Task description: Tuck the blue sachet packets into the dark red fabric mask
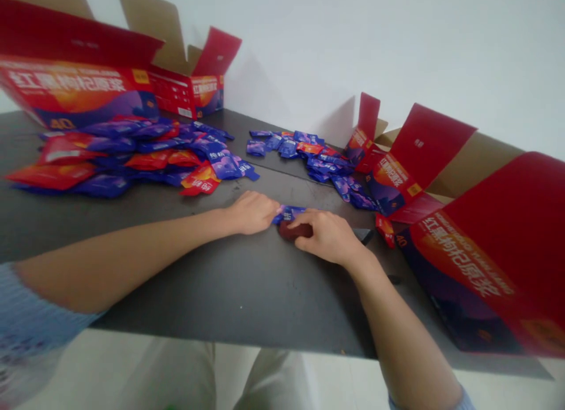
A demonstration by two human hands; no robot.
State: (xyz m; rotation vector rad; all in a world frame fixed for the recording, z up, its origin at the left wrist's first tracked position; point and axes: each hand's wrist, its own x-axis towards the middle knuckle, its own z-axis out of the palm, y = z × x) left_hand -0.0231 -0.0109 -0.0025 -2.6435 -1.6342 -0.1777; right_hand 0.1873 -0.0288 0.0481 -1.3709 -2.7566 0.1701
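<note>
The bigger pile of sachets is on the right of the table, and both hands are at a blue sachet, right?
No, the head view shows the bigger pile of sachets on the left of the table, not the right. The left hand and right hand are at the blue sachet, as stated.

Head-worn view, looking forward and down over the person's forearms from close above the left hand (253, 213) and right hand (326, 236), across a dark tabletop (229, 292) toward a white wall (397, 57), with open red cartons (75, 92) framing both sides.
</note>
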